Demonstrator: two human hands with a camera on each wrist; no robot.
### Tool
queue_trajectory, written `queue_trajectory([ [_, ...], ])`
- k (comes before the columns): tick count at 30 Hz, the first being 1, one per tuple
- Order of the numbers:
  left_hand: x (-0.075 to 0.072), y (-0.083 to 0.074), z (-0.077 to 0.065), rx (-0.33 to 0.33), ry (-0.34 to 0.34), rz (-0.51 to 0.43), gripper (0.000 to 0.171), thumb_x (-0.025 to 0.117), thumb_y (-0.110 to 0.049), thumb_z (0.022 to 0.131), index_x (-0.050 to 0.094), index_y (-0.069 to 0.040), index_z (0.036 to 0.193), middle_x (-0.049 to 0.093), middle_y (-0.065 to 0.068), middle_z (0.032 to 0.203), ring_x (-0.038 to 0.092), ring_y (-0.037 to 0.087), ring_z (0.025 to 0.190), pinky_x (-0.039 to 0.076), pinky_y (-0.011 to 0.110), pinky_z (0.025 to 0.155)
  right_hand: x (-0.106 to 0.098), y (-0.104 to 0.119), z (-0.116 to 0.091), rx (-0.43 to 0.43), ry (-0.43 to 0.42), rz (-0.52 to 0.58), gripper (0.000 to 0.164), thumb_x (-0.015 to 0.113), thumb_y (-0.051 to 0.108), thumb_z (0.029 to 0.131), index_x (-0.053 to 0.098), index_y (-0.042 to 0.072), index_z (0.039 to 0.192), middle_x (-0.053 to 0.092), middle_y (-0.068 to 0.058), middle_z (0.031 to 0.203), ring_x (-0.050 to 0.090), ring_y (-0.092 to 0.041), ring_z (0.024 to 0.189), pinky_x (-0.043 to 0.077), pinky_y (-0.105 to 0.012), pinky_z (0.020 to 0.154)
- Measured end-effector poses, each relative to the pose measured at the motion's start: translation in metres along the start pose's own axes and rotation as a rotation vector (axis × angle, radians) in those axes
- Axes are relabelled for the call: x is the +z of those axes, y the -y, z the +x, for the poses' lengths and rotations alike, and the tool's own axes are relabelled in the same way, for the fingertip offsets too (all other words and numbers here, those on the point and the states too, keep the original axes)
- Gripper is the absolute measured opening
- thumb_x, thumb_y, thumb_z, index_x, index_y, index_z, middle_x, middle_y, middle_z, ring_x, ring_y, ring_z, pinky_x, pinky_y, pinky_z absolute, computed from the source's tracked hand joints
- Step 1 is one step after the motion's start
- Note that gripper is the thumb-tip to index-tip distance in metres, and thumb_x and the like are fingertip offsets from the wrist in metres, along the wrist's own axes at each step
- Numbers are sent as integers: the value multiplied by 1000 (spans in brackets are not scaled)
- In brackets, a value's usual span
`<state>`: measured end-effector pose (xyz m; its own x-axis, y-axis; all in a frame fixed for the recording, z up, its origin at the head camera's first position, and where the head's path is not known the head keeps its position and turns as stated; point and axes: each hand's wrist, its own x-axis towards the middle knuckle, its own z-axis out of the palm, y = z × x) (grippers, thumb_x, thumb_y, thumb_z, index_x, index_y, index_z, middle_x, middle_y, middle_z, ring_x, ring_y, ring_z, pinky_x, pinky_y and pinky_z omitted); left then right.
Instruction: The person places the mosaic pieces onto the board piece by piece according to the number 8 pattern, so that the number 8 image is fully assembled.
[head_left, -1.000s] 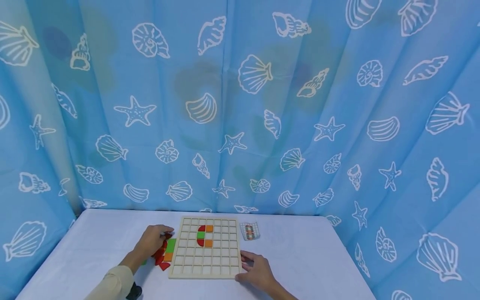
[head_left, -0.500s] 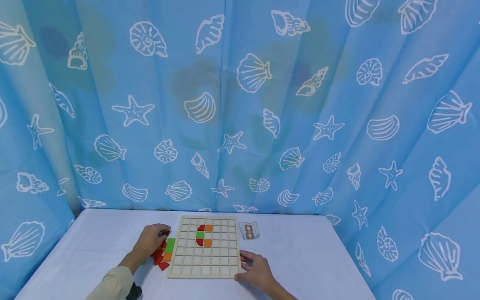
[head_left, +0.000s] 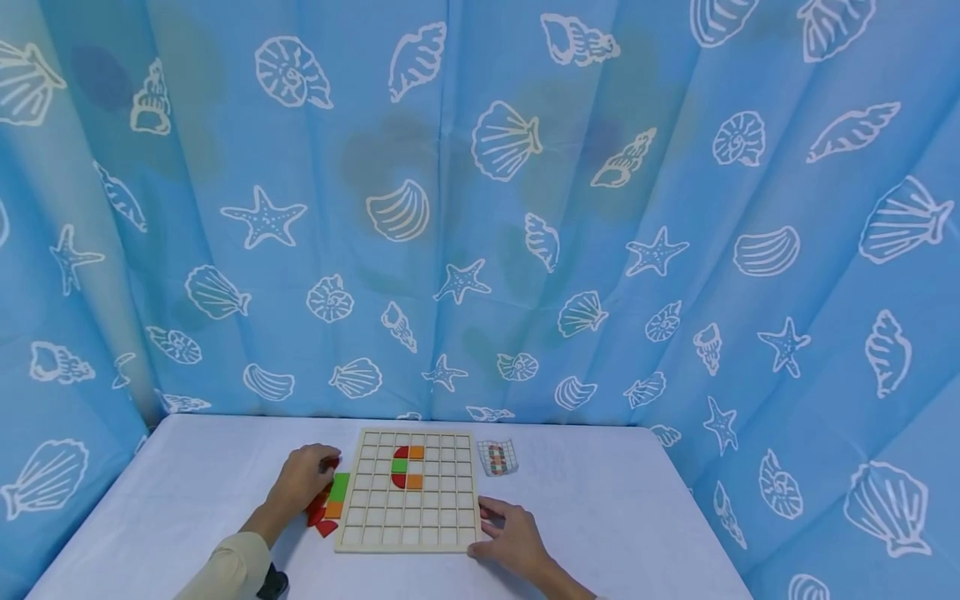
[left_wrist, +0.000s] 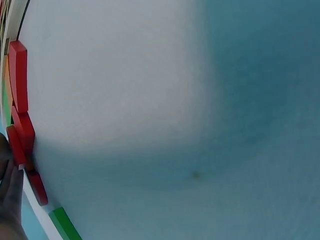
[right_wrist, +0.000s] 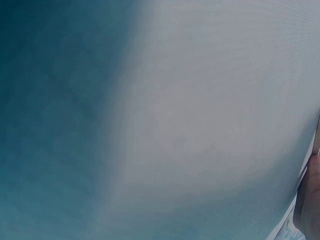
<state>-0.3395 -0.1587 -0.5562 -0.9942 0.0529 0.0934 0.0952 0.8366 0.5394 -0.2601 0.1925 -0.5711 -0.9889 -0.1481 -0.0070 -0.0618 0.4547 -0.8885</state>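
Observation:
My left hand (head_left: 302, 479) is over a pile of small flat tiles left of a pale wooden grid board (head_left: 442, 521). It pinches a red tile (head_left: 333, 461) at its fingertips. Red tiles (left_wrist: 19, 75) stand out in the left wrist view, beside a part of that hand (left_wrist: 11, 210). Set in the board's cells are two red rounded tiles, a green square (head_left: 399, 466) and two orange squares (head_left: 415, 482). My right hand (head_left: 513, 540) holds the board's near right corner, thumb at the corner and fingers along the side.
A small printed pattern card (head_left: 498, 458) lies right of the board. Green tiles (head_left: 340, 487) and an orange tile (head_left: 333, 510) lie against the board's left side. The white-covered table (head_left: 600, 508) ends at a blue shell-print curtain (head_left: 480, 317).
My left fingers have shifted slightly among the red tiles, and a red tile now shows at the fingertips. My right hand keeps its place at the board's corner.

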Motion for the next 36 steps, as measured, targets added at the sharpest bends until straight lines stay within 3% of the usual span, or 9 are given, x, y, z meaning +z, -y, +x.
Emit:
queue_trajectory([
  [5, 4, -6, 1, 50, -14, -47, 35, 75, -3, 82, 67, 1, 116, 66, 15, 111, 60, 34, 106, 48, 52, 94, -1, -2, 0, 0, 8, 8, 77, 90, -2, 58, 58, -7, 128, 66, -9, 109, 67, -27, 103, 54, -23, 80],
  [15, 19, -34, 2, 124, -31, -82, 34, 76, -3, 81, 68, 0, 115, 66, 13, 112, 60, 31, 108, 49, 49, 94, -3, -3, 3, -12, -1, -22, 77, 91, 1, 58, 59, -6, 127, 67, -8, 108, 67, -24, 103, 54, -22, 80],
  [26, 39, -66, -2, 253, 24, -74, 34, 76, -3, 82, 70, -2, 116, 65, 11, 118, 57, 30, 115, 49, 47, 95, 1, -1, 0, 8, 5, -6, 77, 90, -2, 57, 59, -6, 127, 66, -7, 108, 66, -24, 103, 54, -23, 81],
  [36, 55, -93, -2, 377, 92, -114, 31, 74, -4, 83, 70, -4, 114, 66, 6, 108, 58, 21, 98, 53, 40, 88, -1, 1, 0, 12, 6, -5, 76, 90, 0, 59, 59, -5, 128, 66, -8, 109, 66, -24, 104, 54, -23, 81],
])
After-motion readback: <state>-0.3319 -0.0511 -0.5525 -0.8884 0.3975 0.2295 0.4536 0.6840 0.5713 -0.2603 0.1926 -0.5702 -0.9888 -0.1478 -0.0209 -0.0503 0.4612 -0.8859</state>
